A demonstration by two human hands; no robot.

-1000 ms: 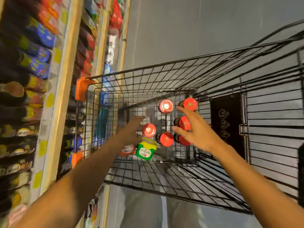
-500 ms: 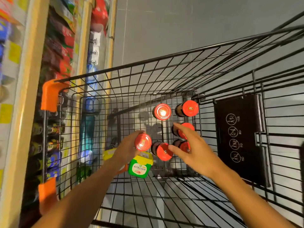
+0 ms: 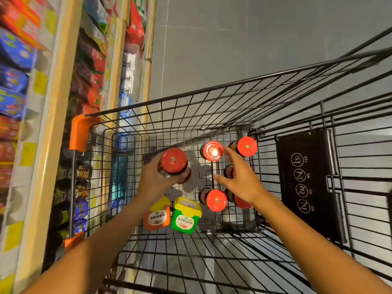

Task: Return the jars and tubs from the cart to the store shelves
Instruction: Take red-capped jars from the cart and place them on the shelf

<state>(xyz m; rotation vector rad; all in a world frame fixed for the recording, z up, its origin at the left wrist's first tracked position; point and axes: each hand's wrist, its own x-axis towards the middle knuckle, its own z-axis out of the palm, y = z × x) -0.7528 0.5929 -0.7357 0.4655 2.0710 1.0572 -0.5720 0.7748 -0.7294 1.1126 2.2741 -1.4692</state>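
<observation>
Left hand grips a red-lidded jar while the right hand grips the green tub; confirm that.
Partly wrong. In the head view the left hand does grip a red-lidded jar, but the right hand holds nothing, fingers spread over the jars; the green tub lies untouched.

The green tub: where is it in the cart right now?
In the head view, the green tub sits on the cart floor, near end, beside the orange tub on its left, below the left hand.
</observation>
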